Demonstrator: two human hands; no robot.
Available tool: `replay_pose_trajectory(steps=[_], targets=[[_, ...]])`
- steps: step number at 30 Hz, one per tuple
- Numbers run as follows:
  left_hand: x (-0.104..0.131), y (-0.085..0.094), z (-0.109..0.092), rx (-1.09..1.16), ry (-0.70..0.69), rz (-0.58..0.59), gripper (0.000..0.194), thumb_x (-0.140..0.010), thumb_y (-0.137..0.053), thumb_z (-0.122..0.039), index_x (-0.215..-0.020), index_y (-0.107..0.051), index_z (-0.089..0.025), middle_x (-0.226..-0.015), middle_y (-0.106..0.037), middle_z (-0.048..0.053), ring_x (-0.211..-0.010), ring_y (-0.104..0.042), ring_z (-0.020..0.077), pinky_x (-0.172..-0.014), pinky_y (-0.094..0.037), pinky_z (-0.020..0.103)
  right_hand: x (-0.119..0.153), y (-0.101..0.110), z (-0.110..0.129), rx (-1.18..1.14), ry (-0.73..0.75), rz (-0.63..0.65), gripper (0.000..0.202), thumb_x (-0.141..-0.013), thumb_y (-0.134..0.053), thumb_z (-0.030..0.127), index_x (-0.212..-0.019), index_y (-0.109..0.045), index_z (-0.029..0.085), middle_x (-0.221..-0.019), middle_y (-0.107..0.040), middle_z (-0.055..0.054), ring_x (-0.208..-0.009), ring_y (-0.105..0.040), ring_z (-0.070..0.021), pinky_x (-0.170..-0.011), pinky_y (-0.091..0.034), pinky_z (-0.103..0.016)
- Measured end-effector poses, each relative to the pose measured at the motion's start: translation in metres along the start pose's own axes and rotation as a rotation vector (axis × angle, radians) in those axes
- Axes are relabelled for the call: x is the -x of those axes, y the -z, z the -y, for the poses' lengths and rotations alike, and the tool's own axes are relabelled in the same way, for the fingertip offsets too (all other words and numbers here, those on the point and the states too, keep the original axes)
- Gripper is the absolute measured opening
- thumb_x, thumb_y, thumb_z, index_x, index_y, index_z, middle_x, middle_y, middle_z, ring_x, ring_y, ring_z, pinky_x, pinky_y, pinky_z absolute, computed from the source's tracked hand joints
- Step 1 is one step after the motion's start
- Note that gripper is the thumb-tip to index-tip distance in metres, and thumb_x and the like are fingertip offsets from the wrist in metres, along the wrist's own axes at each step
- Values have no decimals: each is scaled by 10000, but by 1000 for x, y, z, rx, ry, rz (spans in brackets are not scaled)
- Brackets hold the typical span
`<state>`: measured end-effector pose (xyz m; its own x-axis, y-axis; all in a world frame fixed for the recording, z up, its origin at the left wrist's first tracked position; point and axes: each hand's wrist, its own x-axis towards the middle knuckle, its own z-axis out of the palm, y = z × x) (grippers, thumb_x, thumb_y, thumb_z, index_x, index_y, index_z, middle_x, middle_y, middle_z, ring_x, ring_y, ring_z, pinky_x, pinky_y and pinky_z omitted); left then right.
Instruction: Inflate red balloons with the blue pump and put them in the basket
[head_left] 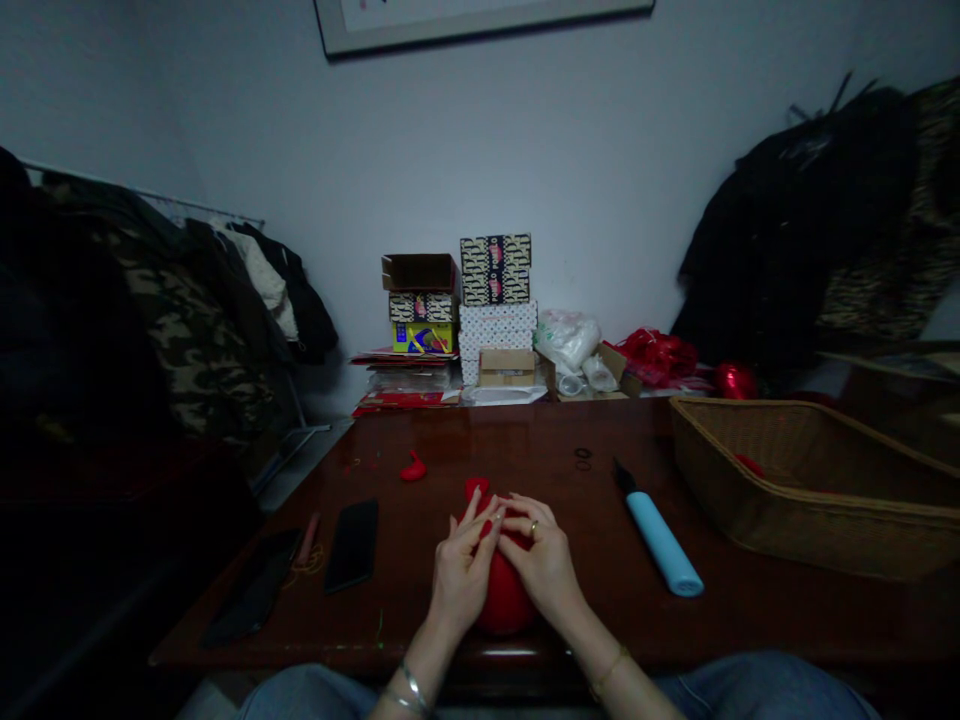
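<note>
A red inflated balloon (506,598) rests on the table near its front edge, partly hidden by both hands. My left hand (463,565) presses against its upper left side, fingers bent. From the right, my right hand (546,555) bears on it too, with a ring on one finger. The fingertips of both hands meet over the top of the balloon, so what they pinch there cannot be made out. Just beyond the fingers, a small red flap (477,487) sticks up, seemingly part of the same balloon.
A blue hand pump (664,542) with a black nozzle lies to the right, before a wicker basket (825,535) holding something red. A limp red balloon (412,467) lies at left, above a black phone (352,545). Dark rings (583,455) lie farther back. Boxes (495,335) stand behind.
</note>
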<state>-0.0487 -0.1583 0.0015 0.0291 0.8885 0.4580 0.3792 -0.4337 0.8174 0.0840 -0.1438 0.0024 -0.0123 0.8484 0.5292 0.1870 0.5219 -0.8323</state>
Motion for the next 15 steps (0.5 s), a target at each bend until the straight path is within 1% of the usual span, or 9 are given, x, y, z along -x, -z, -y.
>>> replay_pose_trajectory(steps=[3,6,9,12,15], targets=[[0,2,0,73,57,-44,301,-885,-496,-368,-1122,-656,-275,-1264,-570,57,-1294,-382,227,-1106,-157,499,0,-2,1,-8,11,-26,51,-738,-672,306,-730,-720,290,-998,-680,-53,-1116,-513,-243,-985,-369,-473],[-1,6,5,154,148,-140,332,-869,-512,-391,-1106,-670,-220,-1266,-563,86,-1238,-459,237,-1076,-274,447,0,4,-1,-18,1,-34,77,-741,-676,340,-718,-715,278,-980,-690,-52,-1109,-529,-243,-976,-386,-469],[-3,10,10,195,193,-207,348,-856,-529,-396,-1084,-681,-183,-1259,-565,98,-1216,-485,238,-1057,-316,406,-2,12,-4,-16,-20,-32,117,-771,-644,349,-746,-708,253,-1018,-682,-65,-1095,-550,-237,-966,-403,-464],[-4,12,9,208,187,-177,337,-840,-553,-387,-1081,-684,-191,-1257,-568,82,-1246,-446,229,-1056,-319,368,-3,15,-2,13,-11,0,119,-749,-666,328,-830,-701,249,-1115,-646,-69,-1105,-545,-232,-968,-406,-452],[-4,11,4,207,178,-138,328,-831,-561,-384,-1073,-688,-203,-1260,-566,75,-1271,-410,224,-1067,-301,360,-1,10,4,60,21,23,152,-714,-697,304,-861,-699,262,-1155,-624,-62,-1148,-505,-233,-999,-374,-450]])
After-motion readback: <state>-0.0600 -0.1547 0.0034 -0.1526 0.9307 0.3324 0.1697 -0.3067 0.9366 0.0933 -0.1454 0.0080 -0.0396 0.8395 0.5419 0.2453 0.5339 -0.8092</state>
